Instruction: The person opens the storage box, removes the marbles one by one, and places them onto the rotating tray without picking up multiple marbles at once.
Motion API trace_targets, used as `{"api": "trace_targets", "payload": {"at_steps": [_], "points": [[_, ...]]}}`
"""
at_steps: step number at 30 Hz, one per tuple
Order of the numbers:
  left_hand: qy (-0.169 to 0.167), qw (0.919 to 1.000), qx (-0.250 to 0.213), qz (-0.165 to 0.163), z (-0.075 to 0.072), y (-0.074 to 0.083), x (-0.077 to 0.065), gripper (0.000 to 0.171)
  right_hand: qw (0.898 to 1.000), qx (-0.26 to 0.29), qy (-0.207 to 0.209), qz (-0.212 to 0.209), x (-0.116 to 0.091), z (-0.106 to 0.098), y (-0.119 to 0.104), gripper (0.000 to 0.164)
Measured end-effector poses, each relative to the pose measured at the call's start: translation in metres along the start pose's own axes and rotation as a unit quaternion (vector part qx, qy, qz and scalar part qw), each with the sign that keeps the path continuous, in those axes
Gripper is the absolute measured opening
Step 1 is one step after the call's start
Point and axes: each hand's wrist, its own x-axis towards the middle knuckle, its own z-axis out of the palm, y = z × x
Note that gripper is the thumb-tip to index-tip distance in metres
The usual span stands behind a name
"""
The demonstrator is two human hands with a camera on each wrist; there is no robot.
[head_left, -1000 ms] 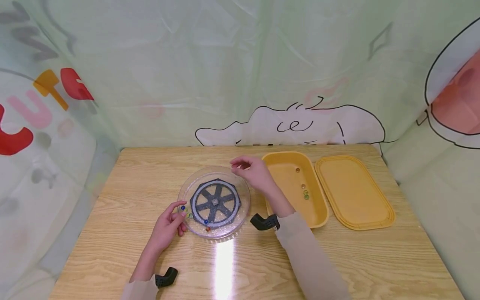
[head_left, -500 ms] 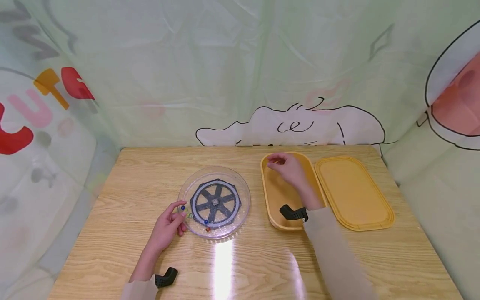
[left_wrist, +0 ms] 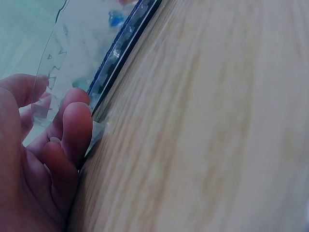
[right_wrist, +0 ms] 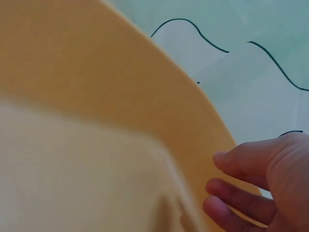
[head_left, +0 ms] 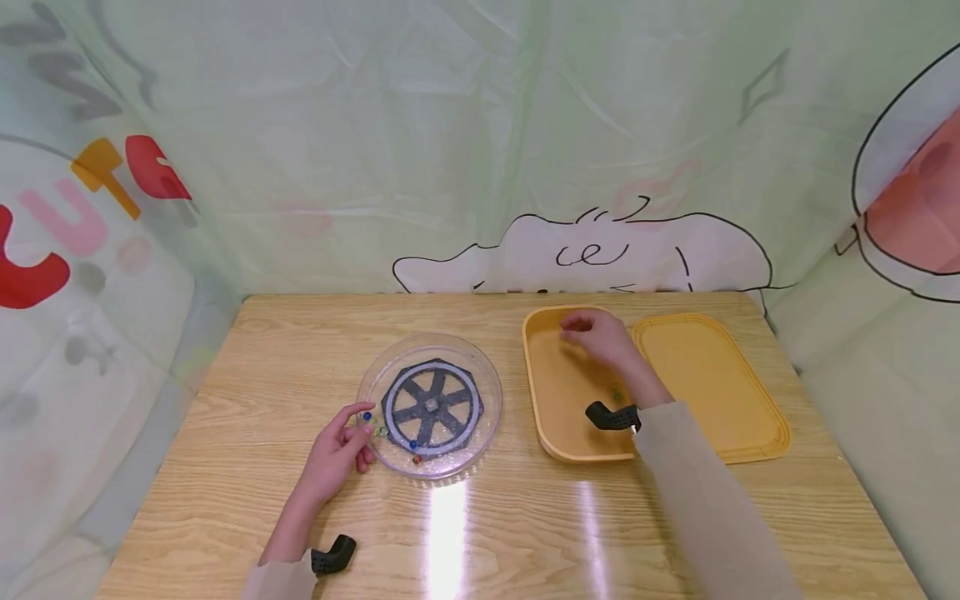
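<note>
On the wooden table a clear round dish [head_left: 491, 379] stands with a dark spoked wheel shape [head_left: 431, 406] at its base. My left hand [head_left: 339, 446] grips its left rim between thumb and fingers; the left wrist view shows fingertips [left_wrist: 77, 123] at the clear wall. Several marbles lie in the dish, including a blue marble [head_left: 413, 445], an orange marble [head_left: 417, 459] and a pale green marble [head_left: 382, 432]. My right hand [head_left: 603, 337] is over the far end of a yellow tub [head_left: 555, 392], fingers loosely bent, with nothing visible between them.
Green marbles [head_left: 617, 395] lie in the tub, partly behind the right wrist. A flat yellow lid [head_left: 712, 375] rests right of the tub, partly covered by the right forearm. A printed curtain [head_left: 375, 150] hangs behind the table [head_left: 292, 342].
My right hand has moved right, from above the dish's far right edge to over the yellow tub. My left hand and the dish have stayed in place.
</note>
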Motion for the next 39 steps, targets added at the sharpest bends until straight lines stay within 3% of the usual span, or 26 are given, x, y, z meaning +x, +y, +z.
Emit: {"api": "trace_targets", "payload": {"at_steps": [12, 20, 30, 39], "points": [[-0.003, 0.9999, 0.003, -0.016, -0.001, 0.001, 0.001, 0.035, 0.998, -0.021, -0.053, 0.014, -0.005, -0.005, 0.000, 0.032], [-0.003, 1.0000, 0.007, -0.004, 0.000, -0.002, 0.001, 0.035, 0.995, -0.055, -0.075, -0.033, -0.008, -0.007, 0.000, 0.022], [-0.002, 0.9999, -0.004, -0.013, 0.000, 0.002, -0.001, 0.036, 0.983, -0.086, -0.152, -0.062, -0.017, -0.013, 0.000, 0.019], [0.000, 0.9998, 0.005, -0.018, 0.000, 0.005, -0.001, 0.035, 0.963, -0.137, -0.220, -0.074, -0.026, -0.018, -0.002, 0.014]]}}
